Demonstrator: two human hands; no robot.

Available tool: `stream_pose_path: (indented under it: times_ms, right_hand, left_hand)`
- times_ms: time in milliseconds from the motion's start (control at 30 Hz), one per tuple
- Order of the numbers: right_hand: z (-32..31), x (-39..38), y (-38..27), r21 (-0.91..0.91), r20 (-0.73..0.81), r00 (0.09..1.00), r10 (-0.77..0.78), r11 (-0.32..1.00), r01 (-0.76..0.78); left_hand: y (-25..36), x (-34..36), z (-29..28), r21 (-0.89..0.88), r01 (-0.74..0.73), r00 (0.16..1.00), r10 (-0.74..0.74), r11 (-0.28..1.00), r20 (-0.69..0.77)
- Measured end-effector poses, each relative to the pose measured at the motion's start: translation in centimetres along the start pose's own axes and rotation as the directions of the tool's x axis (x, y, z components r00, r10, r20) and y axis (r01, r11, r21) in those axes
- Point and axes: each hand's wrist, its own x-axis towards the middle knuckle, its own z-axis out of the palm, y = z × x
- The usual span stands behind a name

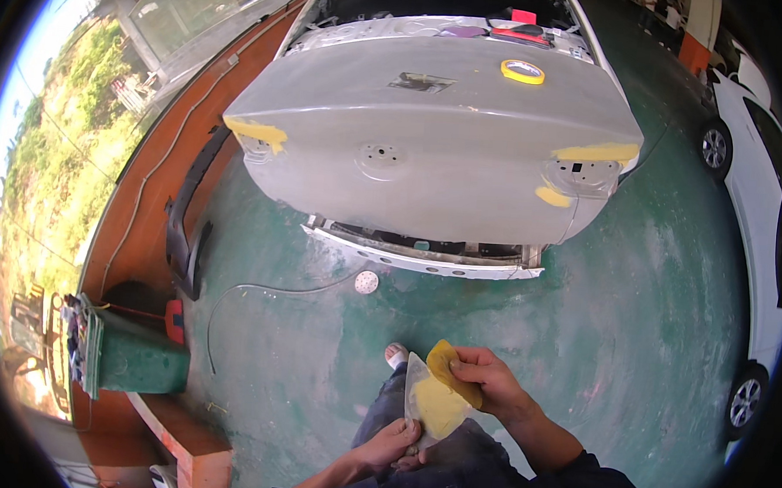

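Note:
My left hand [391, 442] grips the lower end of a pale flat mixing board [416, 386] in front of my body. A broad layer of yellow body filler [439, 404] covers much of the board. Above its right edge, my right hand [490, 381] pinches a yellow putty spreader [445, 365] between thumb and fingers, and the spreader overlaps the board's top. Whether the two touch I cannot tell. Beyond stands a car with a grey trunk lid [463, 195], where yellow patches show at both upper corners and lower right.
On the trunk lid lies a yellow tape roll [522, 72]. A round sanding pad [367, 282] with a hose lies on the green floor below the bumper beam [425, 259]. Left are a green bin [142, 355] and a dark bumper piece [183, 217]; right, a white car [742, 198].

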Motion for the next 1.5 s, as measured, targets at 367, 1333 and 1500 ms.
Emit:
stream_pose_path:
  times_ms: [367, 1333, 1500]
  right_hand:
    - [5.0, 4.3, 10.4, -0.416, -0.238, 0.906, -0.351, 0.879, 0.232]
    - [36.3, 23.7, 36.1, -0.665, 0.226, 0.888, -0.399, 0.603, 0.441]
    - [41.8, 29.7, 36.8, -0.464, 0.425, 0.737, -0.526, 0.573, 0.676]
  left_hand:
    - [-2.6, -10.6, -0.5, 0.266, -0.441, 0.712, 0.514, 0.857, -0.478]
    - [-5.9, -44.5, -13.0, -0.085, -0.654, 0.453, 0.299, 0.752, -0.840]
    - [-4.3, -45.8, -17.1, -0.010, -0.658, 0.415, 0.351, 0.753, -0.840]
